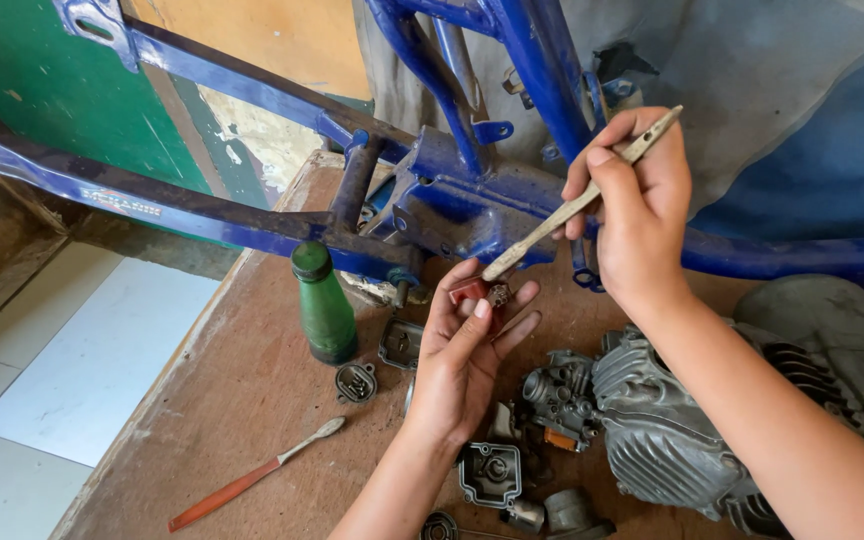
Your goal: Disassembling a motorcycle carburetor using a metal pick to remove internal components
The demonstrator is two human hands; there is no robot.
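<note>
Above bench [242, 400]: left hand [467, 350] pinches small red part [472, 291], mostly hidden by fingers; right hand [637, 205] grips brush [577, 200], bristles blurred against the part.

Two bare hands and forearms, no gloves or sleeves

The left hand [462, 350] and right hand [637, 205] are uncovered, with no rings, watch or bands visible. Both forearms are bare to the frame edge, entering from about 6 and 4 o'clock. Fingernails are short and unpainted; the fingers look slender. No sleeve cuff shows anywhere in view.
</note>
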